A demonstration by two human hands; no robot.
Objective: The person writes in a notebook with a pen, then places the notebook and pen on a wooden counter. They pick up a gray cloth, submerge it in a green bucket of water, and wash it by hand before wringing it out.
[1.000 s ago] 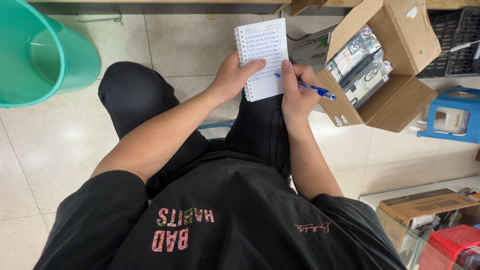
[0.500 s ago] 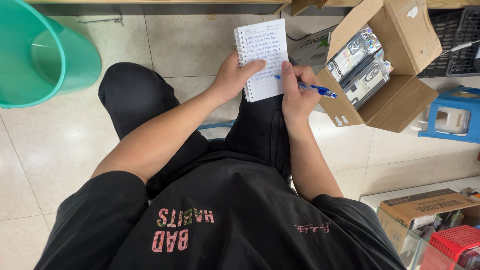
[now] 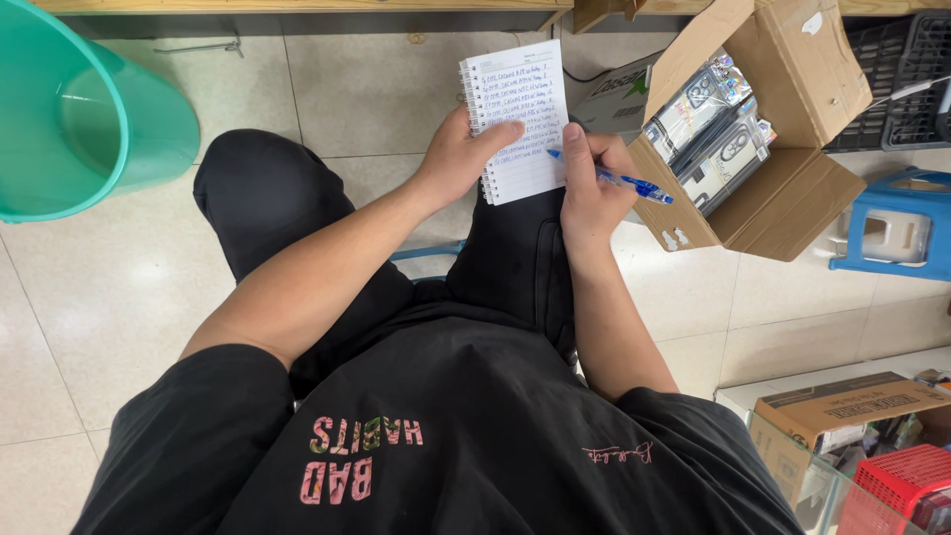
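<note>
I sit with a small spiral notepad (image 3: 515, 99) resting on my right knee, its white lined page covered in blue handwriting. My left hand (image 3: 458, 159) grips the pad's left edge, thumb lying across the page. My right hand (image 3: 592, 178) holds a blue pen (image 3: 619, 181) with its tip touching the lower part of the page. Both forearms reach forward over my black trousers and black shirt.
An open cardboard box (image 3: 783, 188) with packaged items stands on the tiled floor right of my knee. A teal plastic bucket (image 3: 79, 109) lies at the left. A small blue stool (image 3: 892, 228), a black crate (image 3: 906, 79), another carton (image 3: 842, 406) and a red basket (image 3: 901, 485) are at the right.
</note>
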